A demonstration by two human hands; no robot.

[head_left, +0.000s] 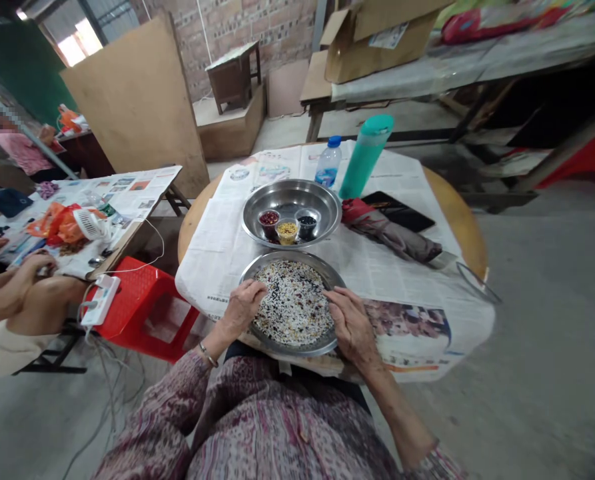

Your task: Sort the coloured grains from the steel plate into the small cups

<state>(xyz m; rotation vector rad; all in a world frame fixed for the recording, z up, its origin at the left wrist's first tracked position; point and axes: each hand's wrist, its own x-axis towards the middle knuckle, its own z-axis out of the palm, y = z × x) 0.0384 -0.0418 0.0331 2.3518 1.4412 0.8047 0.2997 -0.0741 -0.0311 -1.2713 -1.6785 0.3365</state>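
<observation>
A steel basin near my body holds a spread-out mix of white, black and yellow grains and beans. At its left rim is my left hand, fingers curled together over the edge of the mix; whatever they pinch is too small to make out. My right hand lies over the right rim, its fingers closed against the basin's edge. Just beyond stands a second steel basin with three small clear cups: dark red beans, yellow kernels and black beans.
Newspaper covers the round table. Behind the basins stand a water bottle and a green bottle. A folded umbrella and a dark flat item lie right. Left are a red stool and another person's arms.
</observation>
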